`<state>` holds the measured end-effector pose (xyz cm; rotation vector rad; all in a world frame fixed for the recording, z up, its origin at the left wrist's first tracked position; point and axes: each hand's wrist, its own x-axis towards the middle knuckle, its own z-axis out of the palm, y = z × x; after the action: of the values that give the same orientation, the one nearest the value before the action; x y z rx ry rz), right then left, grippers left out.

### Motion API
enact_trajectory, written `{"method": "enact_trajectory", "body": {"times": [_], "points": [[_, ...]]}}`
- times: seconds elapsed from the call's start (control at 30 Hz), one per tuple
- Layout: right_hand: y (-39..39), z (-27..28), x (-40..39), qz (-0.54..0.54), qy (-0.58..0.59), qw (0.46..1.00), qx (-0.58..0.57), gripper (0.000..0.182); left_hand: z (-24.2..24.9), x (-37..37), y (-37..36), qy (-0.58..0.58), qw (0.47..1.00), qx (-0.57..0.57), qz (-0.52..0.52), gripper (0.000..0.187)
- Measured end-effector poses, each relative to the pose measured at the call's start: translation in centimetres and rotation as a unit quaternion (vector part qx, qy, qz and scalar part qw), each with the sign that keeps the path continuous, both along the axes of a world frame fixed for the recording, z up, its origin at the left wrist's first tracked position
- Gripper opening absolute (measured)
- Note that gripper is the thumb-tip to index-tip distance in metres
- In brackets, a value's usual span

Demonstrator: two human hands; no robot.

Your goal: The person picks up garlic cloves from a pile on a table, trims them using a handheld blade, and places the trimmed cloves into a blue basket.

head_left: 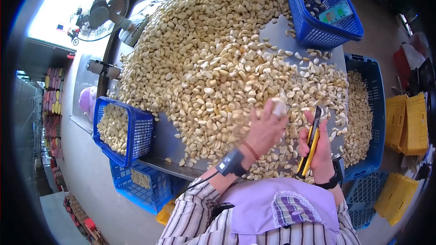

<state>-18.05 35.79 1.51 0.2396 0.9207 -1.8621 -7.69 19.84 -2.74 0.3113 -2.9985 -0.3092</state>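
Holding a yellow-and-black utility knife (311,144), the right hand (323,149) wraps its fingers around the handle, blade end pointing away from the body, over the near right part of a broad heap of pale, bean-like pieces (213,79). The left hand (267,129) is just beside it, palm down over the same heap, its fingers spread apart and blurred; a whitish shape shows at the fingertips, and I cannot tell whether a piece is pinched there. The heap lies under and around both hands and stretches well beyond them to the far side of the metal tabletop (165,139), with looser pieces scattered toward the right edge.

Well to the left of the hands, a blue basket (142,132) holds more pieces. To the right, nearer the knife hand, a larger blue crate (378,93) contains many more. At the far right corner, another blue basket (318,34) has a phone (335,12) and a few pieces inside.
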Motion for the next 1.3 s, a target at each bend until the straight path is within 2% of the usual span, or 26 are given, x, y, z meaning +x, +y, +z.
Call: {"method": "enact_trajectory", "body": {"times": [0.07, 0.13, 0.17, 0.23, 0.27, 0.33, 0.4, 0.47, 0.5, 0.57, 0.6, 0.67, 0.73, 0.77, 0.83, 0.87, 0.9, 0.93, 1.0, 1.07, 1.13, 1.17, 1.2, 1.23, 1.27, 1.3], "points": [[0.3, 0.2, -0.1, -0.003, -0.001, 1.000, -0.007, 0.058, 0.5, 0.4, 0.8, 0.009, 0.999, 0.011, -0.050, 0.041], [0.9, 0.2, -0.2, -0.006, -0.002, 1.000, -0.012, 0.057, 1.7, 1.6, -0.1, 0.153, 0.962, 0.219, -0.059, 0.032], [1.3, 0.0, -0.4, -0.014, 0.002, 1.000, -0.004, 0.055, 3.6, 2.3, -1.7, 0.204, 0.967, 0.155, -0.001, 0.027], [2.0, -0.3, -0.7, -0.020, 0.002, 1.000, 0.005, 0.052, 3.9, 3.4, -6.5, 0.198, 0.970, -0.042, 0.138, 0.022], [2.1, -0.5, -0.7, -0.022, 0.000, 1.000, 0.007, 0.052, 3.5, 3.7, -9.4, 0.214, 0.959, -0.060, 0.179, 0.030], [2.3, -1.0, -0.6, -0.009, -0.007, 1.000, 0.003, 0.050, 3.0, 5.0, -14.3, 0.108, 0.975, -0.101, 0.168, 0.030], [1.7, -0.5, 0.0, -0.007, -0.011, 1.000, 0.007, 0.048, 0.1, 6.3, -17.4, 0.098, 0.979, -0.068, 0.167, 0.029], [1.1, 0.3, 0.4, 0.053, 0.053, 0.997, 0.034, 0.046, -0.1, 6.1, -17.7, 0.088, 0.982, -0.041, 0.161, 0.028], [0.8, 0.8, 0.7, 0.064, 0.065, 0.995, 0.037, 0.044, -0.2, 6.1, -17.3, 0.105, 0.959, 0.138, 0.225, 0.024], [0.4, 1.0, 1.3, 0.092, 0.112, 0.988, 0.045, 0.044, 1.3, 5.6, -15.3, 0.125, 0.824, 0.461, 0.306, 0.018], [0.2, 1.1, 1.6, 0.128, 0.160, 0.977, 0.052, 0.044, 2.1, 5.3, -13.7, 0.119, 0.824, 0.464, 0.302, 0.018], [-0.5, 1.9, 2.0, 0.166, 0.199, 0.961, 0.098, 0.048, 3.3, 5.0, -10.3, 0.172, 0.685, 0.646, 0.289, 0.020], [-0.9, 2.4, 2.6, 0.250, 0.296, 0.917, 0.099, 0.053, 4.2, 4.9, -7.4, 0.133, 0.676, 0.674, 0.267, 0.021], [-1.2, 2.8, 2.9, 0.246, 0.294, 0.917, 0.107, 0.053, 4.6, 5.0, -6.0, 0.101, 0.667, 0.695, 0.250, 0.022], [-1.6, 3.5, 3.1, 0.265, 0.427, 0.860, 0.090, 0.053, 5.4, 5.2, -3.7, 0.055, 0.641, 0.735, 0.213, 0.022], [-1.3, 3.3, 3.0, 0.265, 0.425, 0.860, 0.096, 0.053, 5.8, 5.5, -2.8, 0.031, 0.624, 0.755, 0.199, 0.022], [-1.1, 2.8, 3.0, 0.286, 0.418, 0.859, 0.068, 0.052, 5.5, 6.3, -2.2, 0.016, 0.564, 0.810, 0.161, 0.024], [-1.0, 2.5, 3.0, 0.307, 0.411, 0.857, 0.039, 0.050, 5.4, 6.7, -1.7, 0.013, 0.561, 0.812, 0.161, 0.024], [-0.1, 2.3, 2.4, 0.316, 0.357, 0.877, 0.058, 0.045, 5.3, 7.1, -1.0, 0.041, 0.401, 0.913, 0.061, 0.023], [1.2, 1.4, 1.9, 0.265, 0.230, 0.921, 0.172, 0.044, 5.0, 6.9, -1.1, 0.092, 0.393, 0.909, 0.101, 0.024], [1.9, 0.4, 1.4, 0.209, 0.242, 0.933, 0.167, 0.042, 4.6, 6.3, -1.6, 0.198, 0.374, 0.888, 0.178, 0.025], [2.3, -0.2, 1.1, 0.166, 0.222, 0.949, 0.152, 0.043, 3.6, 6.4, -3.2, 0.141, 0.507, 0.820, 0.226, 0.024], [2.5, -0.5, 0.9, 0.123, 0.202, 0.962, 0.137, 0.043, 2.4, 5.3, -3.5, 0.138, 0.506, 0.821, 0.227, 0.024], [2.4, -0.4, 0.7, 0.111, 0.198, 0.965, 0.130, 0.044, 1.5, 3.7, -3.7, 0.076, 0.812, 0.550, 0.182, 0.020], [2.4, -0.3, 0.7, 0.111, 0.199, 0.965, 0.131, 0.044, 0.8, 2.7, -3.7, 0.002, 0.978, 0.182, 0.104, 0.018], [2.3, 0.0, 0.7, 0.111, 0.200, 0.964, 0.133, 0.044, 0.3, 2.3, -3.5, 0.002, 0.978, 0.182, 0.104, 0.018]]}}
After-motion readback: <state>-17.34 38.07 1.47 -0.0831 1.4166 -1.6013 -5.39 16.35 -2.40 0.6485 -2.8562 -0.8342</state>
